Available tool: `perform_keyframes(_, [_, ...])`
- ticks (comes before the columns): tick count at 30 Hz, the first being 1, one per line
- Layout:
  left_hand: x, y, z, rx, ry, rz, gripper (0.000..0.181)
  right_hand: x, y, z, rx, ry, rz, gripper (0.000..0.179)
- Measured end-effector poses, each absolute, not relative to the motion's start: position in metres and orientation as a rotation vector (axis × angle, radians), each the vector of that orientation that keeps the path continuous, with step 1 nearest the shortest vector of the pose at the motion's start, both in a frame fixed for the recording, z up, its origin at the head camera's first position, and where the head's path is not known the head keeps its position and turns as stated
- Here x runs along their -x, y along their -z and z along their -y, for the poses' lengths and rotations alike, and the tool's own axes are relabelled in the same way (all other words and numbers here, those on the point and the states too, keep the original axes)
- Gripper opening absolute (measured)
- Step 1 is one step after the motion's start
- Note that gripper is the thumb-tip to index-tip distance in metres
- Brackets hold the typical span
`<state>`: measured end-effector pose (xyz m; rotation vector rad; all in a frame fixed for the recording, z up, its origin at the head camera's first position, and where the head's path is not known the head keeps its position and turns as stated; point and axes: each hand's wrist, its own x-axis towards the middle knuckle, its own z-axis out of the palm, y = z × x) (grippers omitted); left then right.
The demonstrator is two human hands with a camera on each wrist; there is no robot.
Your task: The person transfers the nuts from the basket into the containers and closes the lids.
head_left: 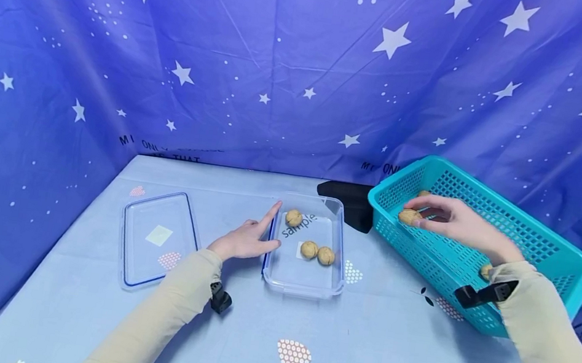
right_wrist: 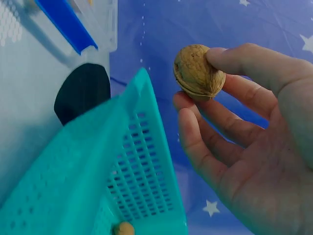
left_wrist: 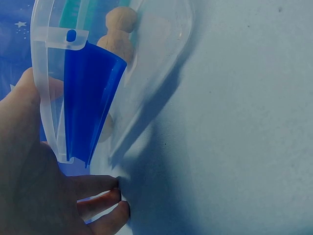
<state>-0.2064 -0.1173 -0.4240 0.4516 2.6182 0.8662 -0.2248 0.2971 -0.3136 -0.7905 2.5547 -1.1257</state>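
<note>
Over the left end of a teal basket, my right hand pinches a walnut between thumb and fingertips. My left hand rests at the left side of a clear plastic box, index finger and thumb spread straight against its rim. A blue clip flap hangs along that side in the left wrist view. Inside the box lie one walnut near the back and two touching walnuts near the middle. The basket holds another walnut by its near wall and one at its far end.
A clear lid with a blue seal lies flat on the table, left of the box. Between box and basket, at the back, is a black flat object. A blue star-patterned curtain stands behind the table.
</note>
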Motion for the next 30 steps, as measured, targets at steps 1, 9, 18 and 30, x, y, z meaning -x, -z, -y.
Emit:
perform_keyframes(1, [0.206, 0.424, 0.117, -0.448, -0.866, -2.618, 0.086, 0.225, 0.314, -0.294, 0.798, 1.135, -2.546, 0.033])
perform_keyframes(9, [0.204, 0.421, 0.117, -0.435, -0.868, -2.609, 0.086, 0.226, 0.326, -0.273, 0.841, 1.166, -2.474, 0.031])
perform_keyframes(18, [0.204, 0.421, 0.118, -0.434, -0.88, -2.598, 0.086, 0.228, 0.341, -0.25, 0.836, 1.22, -2.397, 0.037])
perform_keyframes(30, [0.204, 0.422, 0.119, -0.437, -0.882, -2.594, 0.086, 0.235, 0.362, -0.219, 0.897, 1.238, -2.272, 0.035])
